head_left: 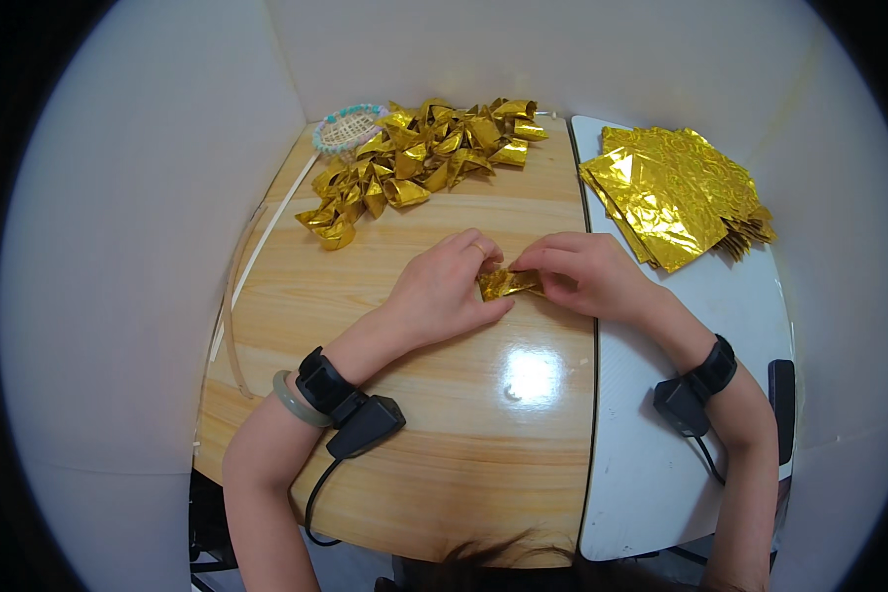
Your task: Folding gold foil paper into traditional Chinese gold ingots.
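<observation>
Between my two hands, low over the wooden tabletop (444, 395), is a small folded piece of gold foil paper (504, 284). My left hand (451, 284) is closed on its left end, with the thumb near the lower edge and the fingers behind. Fingers of my right hand (584, 274) pinch its right end. Both ends of the folded paper are partly hidden by the fingers. Beyond my hands lies a heap of folded gold foil paper pieces (414, 158). To the right, a stack of flat gold foil sheets (666, 197) rests on a white table (641, 474).
A round woven piece with a beaded rim (349, 129) sits at the far left beside the heap. A thin white strip (266, 252) runs along the left edge. A dark oblong object (781, 409) lies at the white table's right edge. Pale walls (118, 296) enclose the tables.
</observation>
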`<act>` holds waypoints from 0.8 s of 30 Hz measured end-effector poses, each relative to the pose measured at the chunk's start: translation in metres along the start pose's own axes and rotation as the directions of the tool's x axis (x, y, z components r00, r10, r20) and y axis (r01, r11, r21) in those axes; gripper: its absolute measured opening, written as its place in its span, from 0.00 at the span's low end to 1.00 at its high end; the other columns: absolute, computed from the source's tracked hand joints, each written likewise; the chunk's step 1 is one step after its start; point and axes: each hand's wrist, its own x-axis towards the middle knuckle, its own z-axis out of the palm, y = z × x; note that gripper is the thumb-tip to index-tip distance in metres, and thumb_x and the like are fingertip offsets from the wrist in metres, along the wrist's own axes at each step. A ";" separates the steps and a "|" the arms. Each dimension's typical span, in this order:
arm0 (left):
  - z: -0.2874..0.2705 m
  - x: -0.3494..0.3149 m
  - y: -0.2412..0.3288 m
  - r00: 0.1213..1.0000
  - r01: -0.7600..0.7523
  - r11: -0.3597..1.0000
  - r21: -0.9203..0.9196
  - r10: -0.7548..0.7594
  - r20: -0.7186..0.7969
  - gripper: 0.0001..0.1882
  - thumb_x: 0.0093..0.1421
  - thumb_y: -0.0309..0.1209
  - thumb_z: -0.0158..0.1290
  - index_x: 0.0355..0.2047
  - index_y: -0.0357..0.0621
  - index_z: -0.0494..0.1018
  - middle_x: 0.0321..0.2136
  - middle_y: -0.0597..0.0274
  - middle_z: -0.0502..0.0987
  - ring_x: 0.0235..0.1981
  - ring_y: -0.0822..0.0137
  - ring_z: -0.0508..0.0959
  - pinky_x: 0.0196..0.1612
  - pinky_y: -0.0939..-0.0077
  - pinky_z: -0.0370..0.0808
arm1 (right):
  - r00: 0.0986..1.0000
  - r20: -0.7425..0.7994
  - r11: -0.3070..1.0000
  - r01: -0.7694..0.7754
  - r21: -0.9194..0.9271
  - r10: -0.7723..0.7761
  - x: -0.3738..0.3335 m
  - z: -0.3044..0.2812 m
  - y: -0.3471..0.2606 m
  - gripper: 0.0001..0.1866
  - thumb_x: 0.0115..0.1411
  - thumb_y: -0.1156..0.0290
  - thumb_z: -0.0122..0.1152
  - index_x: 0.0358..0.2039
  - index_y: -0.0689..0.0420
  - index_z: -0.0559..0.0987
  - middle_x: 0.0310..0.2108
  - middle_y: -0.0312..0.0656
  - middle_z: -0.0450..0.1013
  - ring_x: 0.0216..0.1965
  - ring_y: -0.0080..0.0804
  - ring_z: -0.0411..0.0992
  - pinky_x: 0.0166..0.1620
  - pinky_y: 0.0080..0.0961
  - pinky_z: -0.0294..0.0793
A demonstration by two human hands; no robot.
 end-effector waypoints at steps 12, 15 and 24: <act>0.004 0.002 0.001 0.999 -0.024 0.999 0.043 0.026 -0.041 0.10 0.46 0.30 0.58 0.29 0.40 0.73 0.28 0.58 0.71 0.29 0.61 0.75 0.32 0.72 0.74 | 0.972 0.000 0.943 0.230 -0.243 -0.237 0.000 0.007 -0.002 0.12 0.44 0.75 0.65 0.32 0.54 0.79 0.31 0.35 0.73 0.32 0.32 0.73 0.32 0.27 0.75; 0.004 0.003 0.001 0.999 -0.021 0.999 0.034 0.022 -0.035 0.10 0.46 0.30 0.59 0.29 0.40 0.73 0.28 0.58 0.71 0.30 0.61 0.75 0.32 0.71 0.74 | 0.988 -0.011 0.974 0.153 -0.166 -0.157 -0.001 0.010 -0.004 0.10 0.46 0.73 0.65 0.32 0.55 0.77 0.28 0.37 0.72 0.32 0.33 0.73 0.32 0.28 0.75; -0.004 -0.001 0.003 0.997 -0.077 0.996 0.047 0.076 0.025 0.16 0.47 0.36 0.61 0.36 0.45 0.77 0.31 0.60 0.70 0.32 0.62 0.73 0.34 0.72 0.71 | 0.984 -0.016 0.981 -0.177 0.073 0.179 -0.001 0.010 0.006 0.18 0.48 0.62 0.68 0.35 0.56 0.73 0.36 0.45 0.67 0.43 0.41 0.66 0.45 0.31 0.67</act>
